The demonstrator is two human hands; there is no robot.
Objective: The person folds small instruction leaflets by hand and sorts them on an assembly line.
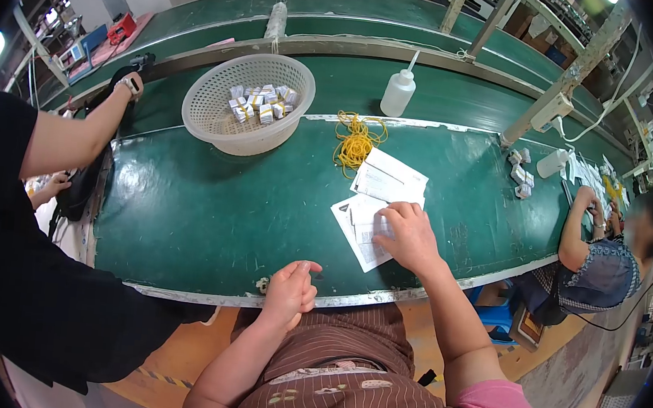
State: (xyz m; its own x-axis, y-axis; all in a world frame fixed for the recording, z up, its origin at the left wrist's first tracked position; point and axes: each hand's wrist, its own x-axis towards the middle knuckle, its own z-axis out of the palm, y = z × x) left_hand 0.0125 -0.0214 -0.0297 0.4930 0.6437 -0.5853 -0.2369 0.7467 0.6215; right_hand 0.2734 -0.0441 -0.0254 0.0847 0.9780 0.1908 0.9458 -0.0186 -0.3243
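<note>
My right hand (410, 241) rests on a pile of white printed leaflets (359, 234), thumb and fingers bent round the edge of the top leaflet. Another stack of white sheets (392, 177) lies just beyond, partly under the pile. My left hand (290, 294) is curled closed at the table's front edge, thumb against the forefinger; whatever may be inside is hidden. A tangle of yellow rubber bands (357, 141) touches the upper stack.
A white plastic basket (204, 108) holds several banded white bundles (261, 103). A squeeze bottle (398, 94) stands behind the rubber bands. More bundles (522, 174) lie at right by a metal post (562, 89). Co-workers are at left (3, 176) and right (604, 267).
</note>
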